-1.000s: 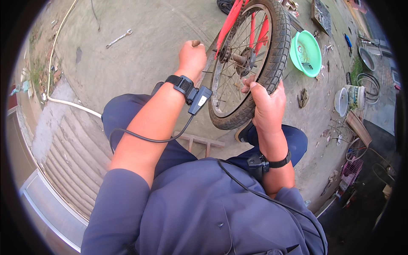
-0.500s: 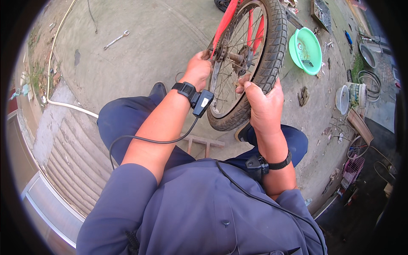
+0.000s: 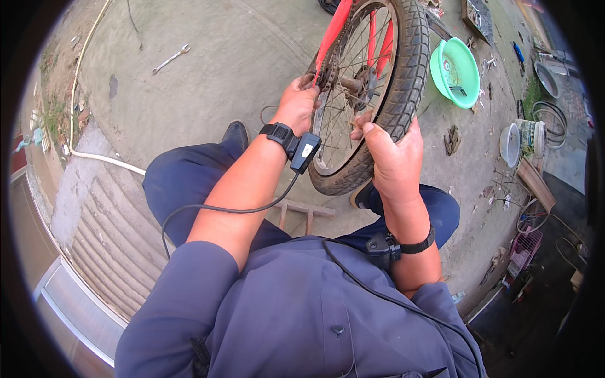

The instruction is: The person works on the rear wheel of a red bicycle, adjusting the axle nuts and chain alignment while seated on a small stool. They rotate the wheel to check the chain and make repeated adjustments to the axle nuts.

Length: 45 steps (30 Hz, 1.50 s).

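A bicycle wheel point(image 3: 404, 75) with a black knobbly tyre and wire spokes stands tilted in front of me, fitted to a red frame point(image 3: 332, 36). My right hand point(image 3: 397, 151) grips the tyre's near right side, thumb on the tread and fingertips past the rim among the spokes. On the other side, my left hand point(image 3: 297, 106) is closed near the axle end, next to the sprocket and chain point(image 3: 329, 70). What its fingers pinch is hidden by the hand. Both wrists wear black straps with small devices.
A light green basin point(image 3: 456, 72) sits right of the wheel. On the concrete at the left lies a wrench point(image 3: 171, 59), with a pale hose point(image 3: 77, 82) beyond it. A low wooden stool point(image 3: 307, 209) is between my legs. Pots, wire and a pink crate point(image 3: 524, 247) line the right.
My left hand has shifted slightly right beside the axle. The right hand keeps its grip on the tyre, and the wheel looks almost unmoved.
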Each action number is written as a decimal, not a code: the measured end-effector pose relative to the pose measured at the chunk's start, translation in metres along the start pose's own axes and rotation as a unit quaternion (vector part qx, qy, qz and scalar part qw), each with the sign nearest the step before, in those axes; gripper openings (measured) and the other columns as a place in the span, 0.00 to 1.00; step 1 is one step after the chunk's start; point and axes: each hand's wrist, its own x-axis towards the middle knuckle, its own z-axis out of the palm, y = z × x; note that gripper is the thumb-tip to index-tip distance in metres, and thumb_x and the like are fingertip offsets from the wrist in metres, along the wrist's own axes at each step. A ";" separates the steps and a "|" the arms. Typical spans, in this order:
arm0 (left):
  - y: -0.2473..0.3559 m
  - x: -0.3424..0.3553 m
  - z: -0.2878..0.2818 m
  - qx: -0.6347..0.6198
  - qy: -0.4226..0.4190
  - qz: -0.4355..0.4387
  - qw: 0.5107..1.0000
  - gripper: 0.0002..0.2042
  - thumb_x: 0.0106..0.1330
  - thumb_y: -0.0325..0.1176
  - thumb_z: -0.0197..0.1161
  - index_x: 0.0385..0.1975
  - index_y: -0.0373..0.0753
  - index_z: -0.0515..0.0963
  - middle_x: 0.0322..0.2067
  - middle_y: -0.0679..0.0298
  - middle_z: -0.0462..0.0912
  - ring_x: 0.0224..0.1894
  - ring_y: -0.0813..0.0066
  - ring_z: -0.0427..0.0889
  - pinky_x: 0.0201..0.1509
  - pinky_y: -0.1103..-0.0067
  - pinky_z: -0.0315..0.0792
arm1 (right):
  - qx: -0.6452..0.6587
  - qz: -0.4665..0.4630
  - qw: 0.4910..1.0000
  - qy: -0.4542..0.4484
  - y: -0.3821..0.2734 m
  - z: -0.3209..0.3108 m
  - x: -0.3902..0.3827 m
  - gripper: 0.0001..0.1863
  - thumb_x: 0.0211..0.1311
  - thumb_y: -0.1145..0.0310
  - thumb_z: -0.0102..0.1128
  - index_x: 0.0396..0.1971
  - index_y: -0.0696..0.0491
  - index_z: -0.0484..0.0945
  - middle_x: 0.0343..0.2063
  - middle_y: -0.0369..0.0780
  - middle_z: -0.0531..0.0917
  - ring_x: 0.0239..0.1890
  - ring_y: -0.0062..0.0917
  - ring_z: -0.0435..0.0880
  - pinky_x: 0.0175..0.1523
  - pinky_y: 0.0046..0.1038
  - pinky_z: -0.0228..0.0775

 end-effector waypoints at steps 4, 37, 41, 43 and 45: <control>-0.005 0.000 -0.005 -0.023 -0.013 -0.002 1.000 0.15 0.73 0.25 0.56 0.58 0.38 0.73 0.48 0.67 0.80 0.45 0.77 0.77 0.46 0.76 0.71 | -0.018 0.000 1.000 -0.007 0.001 -0.001 0.000 0.16 0.59 0.76 0.59 0.48 0.61 0.72 0.35 0.41 0.82 0.33 0.25 0.82 0.43 0.30 0.77; -0.004 -0.007 -0.013 -0.073 -0.031 -0.052 0.996 0.09 0.70 0.32 0.65 0.44 0.37 0.77 0.35 0.66 0.82 0.34 0.78 0.81 0.32 0.82 0.71 | -0.031 0.028 0.999 -0.022 0.011 -0.003 -0.012 0.15 0.60 0.78 0.58 0.47 0.60 0.72 0.37 0.41 0.82 0.33 0.25 0.83 0.44 0.30 0.77; -0.003 -0.005 -0.014 -0.064 -0.030 -0.060 0.996 0.08 0.70 0.34 0.65 0.43 0.39 0.77 0.36 0.67 0.83 0.36 0.78 0.82 0.33 0.83 0.71 | -0.011 0.019 1.000 -0.020 0.010 -0.001 -0.011 0.14 0.58 0.78 0.61 0.44 0.59 0.71 0.31 0.37 0.82 0.31 0.17 0.81 0.37 0.22 0.75; -0.003 -0.006 -0.014 -0.083 -0.026 -0.070 0.994 0.08 0.70 0.35 0.66 0.42 0.39 0.77 0.35 0.68 0.83 0.36 0.78 0.82 0.34 0.82 0.71 | -0.004 0.013 1.000 -0.014 0.010 -0.001 -0.010 0.14 0.59 0.78 0.60 0.44 0.59 0.71 0.31 0.37 0.82 0.31 0.16 0.81 0.36 0.22 0.75; -0.003 -0.006 -0.014 -0.091 -0.025 -0.075 0.993 0.08 0.70 0.35 0.66 0.41 0.40 0.78 0.34 0.68 0.84 0.36 0.78 0.83 0.34 0.82 0.71 | -0.011 0.013 1.000 -0.018 0.010 -0.001 -0.010 0.14 0.59 0.78 0.60 0.44 0.59 0.71 0.30 0.37 0.82 0.31 0.16 0.81 0.36 0.22 0.75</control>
